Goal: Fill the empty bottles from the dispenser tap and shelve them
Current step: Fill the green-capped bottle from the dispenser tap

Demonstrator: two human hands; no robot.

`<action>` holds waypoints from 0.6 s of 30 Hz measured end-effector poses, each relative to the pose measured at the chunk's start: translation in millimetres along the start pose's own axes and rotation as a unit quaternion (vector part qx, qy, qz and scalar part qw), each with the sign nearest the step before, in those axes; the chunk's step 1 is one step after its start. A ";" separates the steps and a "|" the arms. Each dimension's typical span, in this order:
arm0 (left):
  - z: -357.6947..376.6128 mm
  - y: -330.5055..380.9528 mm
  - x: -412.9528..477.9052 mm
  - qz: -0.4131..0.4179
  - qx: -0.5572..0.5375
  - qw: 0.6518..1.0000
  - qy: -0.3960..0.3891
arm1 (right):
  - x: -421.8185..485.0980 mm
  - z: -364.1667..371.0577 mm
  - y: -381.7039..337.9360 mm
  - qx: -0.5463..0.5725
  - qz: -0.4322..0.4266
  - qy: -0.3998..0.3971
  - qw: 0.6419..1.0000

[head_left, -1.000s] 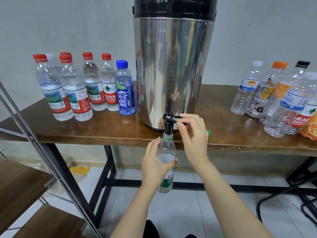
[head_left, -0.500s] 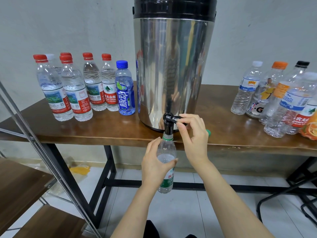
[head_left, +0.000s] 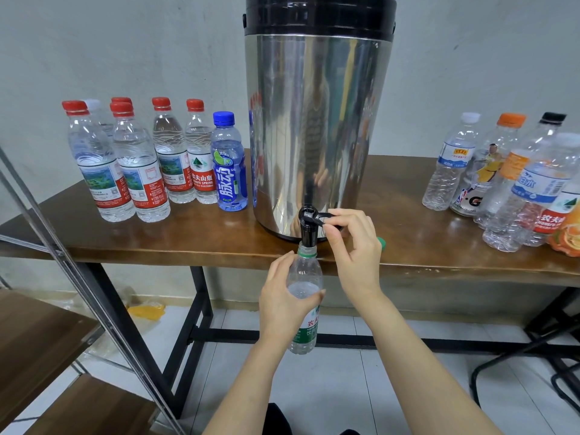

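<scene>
The left hand (head_left: 282, 298) is wrapped round the middle of the bottle (head_left: 305, 268) and holds it up in the air, just in front of the front edge of the bench (head_left: 163, 243); the bottle's open mouth sits right under the black tap (head_left: 307, 229) of the big shiny dispenser (head_left: 317, 120), which stands by the middle of that front edge; the right hand (head_left: 353, 246) pinches the tap's little lever (head_left: 318, 217) between thumb and fingers; this looks like the filling step.

The water looks high in the bottle, up near its shoulder; if the lever is let go too late, water may spill over the top, down the left hand and onto the floor; if the left hand sinks or tips, the mouth may slip away from the tap and the water will miss; the bottle looks thin and soft, so a hard squeeze may push water out.

The green cap (head_left: 382, 242) lies near the front edge, just behind the right hand; a bump from that wrist may knock it off; the shelf (head_left: 37, 334) waits low beside the bench's left end.
</scene>
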State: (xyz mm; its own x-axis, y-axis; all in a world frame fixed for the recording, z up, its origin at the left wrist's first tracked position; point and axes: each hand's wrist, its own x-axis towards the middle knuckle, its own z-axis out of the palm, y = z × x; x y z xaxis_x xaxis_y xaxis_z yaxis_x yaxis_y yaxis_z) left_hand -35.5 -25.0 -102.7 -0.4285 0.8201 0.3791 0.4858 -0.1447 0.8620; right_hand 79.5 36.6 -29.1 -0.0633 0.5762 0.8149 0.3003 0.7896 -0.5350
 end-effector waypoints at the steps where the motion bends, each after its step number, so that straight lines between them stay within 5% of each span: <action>1: 0.0 0.2 0.0 0.000 0.001 1.000 0.000 | -0.1 -0.2 0.1 0.000 -0.001 0.000 1.000; 18: -1.1 1.1 -0.6 0.004 0.003 1.000 -0.006 | 0.7 -0.1 0.1 0.008 0.004 0.000 1.000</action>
State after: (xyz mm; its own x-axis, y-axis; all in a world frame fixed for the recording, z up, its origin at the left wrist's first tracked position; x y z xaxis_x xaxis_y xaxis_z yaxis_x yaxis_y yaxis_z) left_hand -35.6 -26.3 -101.6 -0.4161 0.8250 0.3824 0.4946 -0.1476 0.8565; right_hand 79.7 37.1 -28.6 -0.0614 0.5827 0.8104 0.2856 0.7882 -0.5451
